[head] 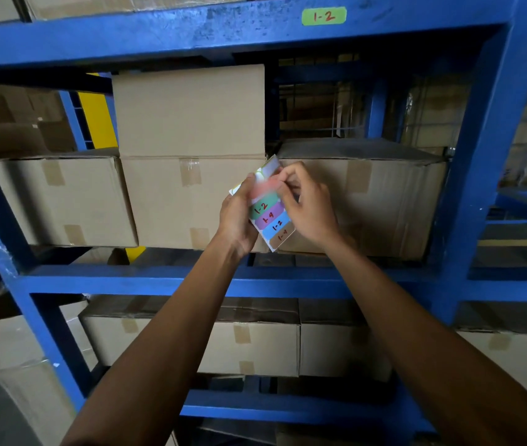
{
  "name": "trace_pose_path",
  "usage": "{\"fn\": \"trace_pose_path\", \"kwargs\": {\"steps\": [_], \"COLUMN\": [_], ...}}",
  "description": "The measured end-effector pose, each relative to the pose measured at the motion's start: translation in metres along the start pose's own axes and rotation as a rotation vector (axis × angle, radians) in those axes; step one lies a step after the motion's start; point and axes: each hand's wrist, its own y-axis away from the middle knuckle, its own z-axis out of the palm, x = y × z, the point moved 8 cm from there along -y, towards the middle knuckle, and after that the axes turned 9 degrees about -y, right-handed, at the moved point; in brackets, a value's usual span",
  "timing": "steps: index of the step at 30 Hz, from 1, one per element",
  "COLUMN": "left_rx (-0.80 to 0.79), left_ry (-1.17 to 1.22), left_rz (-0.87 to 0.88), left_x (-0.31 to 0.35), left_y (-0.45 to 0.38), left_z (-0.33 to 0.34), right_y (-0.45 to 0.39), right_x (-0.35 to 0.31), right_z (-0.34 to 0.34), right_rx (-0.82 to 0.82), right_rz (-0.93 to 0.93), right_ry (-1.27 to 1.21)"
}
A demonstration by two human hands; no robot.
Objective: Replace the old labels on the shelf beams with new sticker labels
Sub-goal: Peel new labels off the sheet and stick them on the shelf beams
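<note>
A sticker sheet with coloured labels marked "1-2" and "1-4" is held in front of the middle shelf. My left hand grips its left edge. My right hand pinches a blurred pink sticker near the top of the sheet. A green label reading "1-2" is stuck on the upper blue shelf beam. The lower blue beam carries no label that I can see.
Taped cardboard boxes fill the shelves behind my hands, with one more box stacked on top. A blue upright post stands at the right. Further boxes sit on the shelf below.
</note>
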Motion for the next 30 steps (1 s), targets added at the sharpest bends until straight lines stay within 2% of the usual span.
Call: {"fn": "trace_pose_path", "kwargs": {"steps": [7, 14, 18, 23, 30], "left_rx": [-0.008, 0.086, 0.074, 0.088, 0.119], "left_ry": [-0.023, -0.09, -0.078, -0.091, -0.13], "left_rz": [0.012, -0.053, -0.104, -0.146, -0.177], "left_x": [-0.016, -0.042, -0.064, -0.083, -0.094], "left_y": [-0.004, -0.009, -0.003, 0.002, 0.002], "left_z": [-0.02, -0.05, -0.067, -0.081, -0.089], "right_y": [0.013, 0.043, 0.089, 0.156, 0.207], "right_x": [0.012, 0.044, 0.072, 0.102, 0.125], "right_z": [0.006, -0.006, -0.009, -0.011, -0.011], "right_rx": [-0.035, 0.128, 0.233, 0.311, 0.303], "right_rz": [0.095, 0.217, 0.295, 0.353, 0.48], "right_ry": [-0.056, -0.127, -0.127, -0.04, 0.064]}}
